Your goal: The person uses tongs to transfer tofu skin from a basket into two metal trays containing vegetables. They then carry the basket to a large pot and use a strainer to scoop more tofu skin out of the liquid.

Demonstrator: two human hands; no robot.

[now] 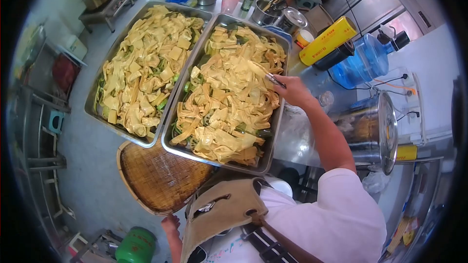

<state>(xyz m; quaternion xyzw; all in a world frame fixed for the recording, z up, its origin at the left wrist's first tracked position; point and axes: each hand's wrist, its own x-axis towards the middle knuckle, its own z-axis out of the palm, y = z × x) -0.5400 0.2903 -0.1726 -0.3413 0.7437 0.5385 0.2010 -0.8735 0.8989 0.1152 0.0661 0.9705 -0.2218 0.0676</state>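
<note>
Yellow tofu skin (226,97) is heaped over cut vegetables in the right-hand metal tray (219,163). At its right side, a slim utensil (276,81) is held by the right hand (292,90), with the grip closed around the handle. A second tray (117,131), similarly filled, is set alongside. A woven basket (156,175) is seen below the trays; the left hand (170,224) is placed near its rim, and whether anything is pinched by that grip cannot be told.

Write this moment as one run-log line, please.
Right hand: holding metal utensil over right pan | left hand: low, beside woven tray | right pan: heaped yellow sheets | left pan: likewise
</note>
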